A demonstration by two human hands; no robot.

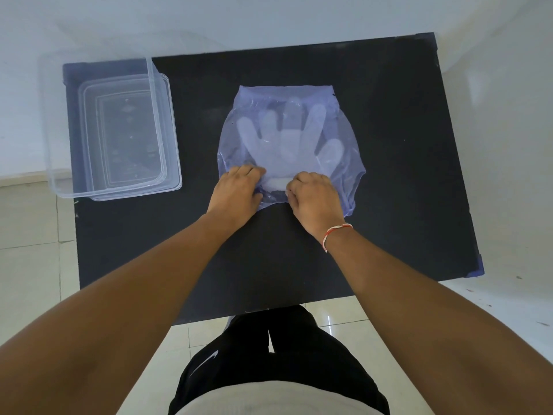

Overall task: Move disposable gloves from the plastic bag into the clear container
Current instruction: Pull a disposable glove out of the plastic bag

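Observation:
A bluish see-through plastic bag (pixel 344 139) lies flat in the middle of the black table (pixel 269 265). Inside it show whitish disposable gloves (pixel 287 139), fingers pointing away from me. My left hand (pixel 236 193) and my right hand (pixel 314 199) rest side by side on the bag's near edge, fingers curled and pinching the plastic there. The clear container (pixel 54 130) stands open at the table's far left, well apart from both hands, with nothing visible in it but its moulded bottom.
The table's near edge runs just in front of my legs. Pale tiled floor surrounds the table, and a white wall stands beyond its far edge. The container overhangs the table's left edge slightly.

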